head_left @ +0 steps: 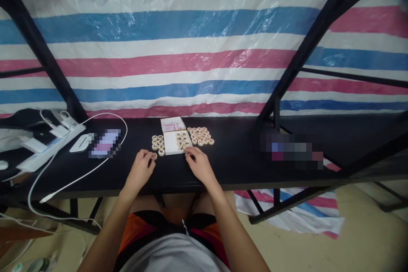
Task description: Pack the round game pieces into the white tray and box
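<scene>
My left hand (140,171) is closed at the near left of the white box, its thumb and forefinger on a round xiangqi piece (154,156). Beside it on the black table stand several pieces with black characters (154,139), grouped in short rows. The shallow white box (170,142) lies in front of me; black-character pieces (179,139) fill part of its right side. My right hand (200,165) is at the box's near right corner with fingers curled; what lies under its fingertips is hidden. To the right of the box sit several red-character pieces (200,136).
Behind the box lies its lid (172,124) with a pink print. On the left are a blurred phone (105,143), a white cable (76,178) and a power strip (47,149). A blurred object (293,151) lies right. Black frame posts (296,57) stand before a striped sheet.
</scene>
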